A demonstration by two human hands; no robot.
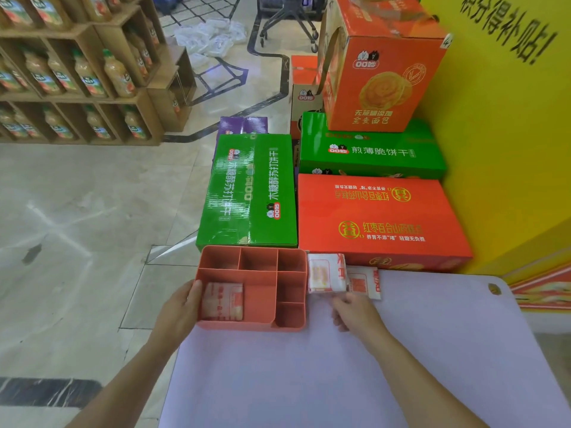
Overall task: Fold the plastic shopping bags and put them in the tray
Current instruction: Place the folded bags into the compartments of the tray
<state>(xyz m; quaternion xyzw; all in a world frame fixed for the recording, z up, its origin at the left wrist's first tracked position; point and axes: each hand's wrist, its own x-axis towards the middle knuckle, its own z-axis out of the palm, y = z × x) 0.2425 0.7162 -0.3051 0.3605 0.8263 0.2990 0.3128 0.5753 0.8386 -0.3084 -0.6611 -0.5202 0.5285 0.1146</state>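
- Risk, unfolding: the two folded bags on the surface (340,366) are light, springy plastic. A loose pinch at one edge probably lets the layers spring open during the lift, and the fold then has to be redone.
- Risk, double pick: the near bag (326,273) lies against the tray (247,326) at its right wall, and the far bag (364,282) lies just beside it, touching or overlapping. Pulling one may drag the other along or push it off the back edge toward the red box (380,217).
- Risk, tray shift: the tray sits at the surface's left rear corner, with its left wall near the edge. A sideways push while loading could slide it off onto the floor.
- Risk, fit: the stowed bag (223,301) fills the left part of the large compartment. A bag dropped in at an angle may catch on a divider and open.
- Left hand (180,307): grips the tray's left wall, thumb hooked over the rim on the inside and fingers on the outside, which steadies the tray.
- Right hand (355,310): fingers are curled and its fingertips are at the lower edge of the near bag. The view does not show whether they pinch the bag or only reach it.
- Remaining work: more loose bags (210,38) lie in a heap on the floor, well apart from the surface.
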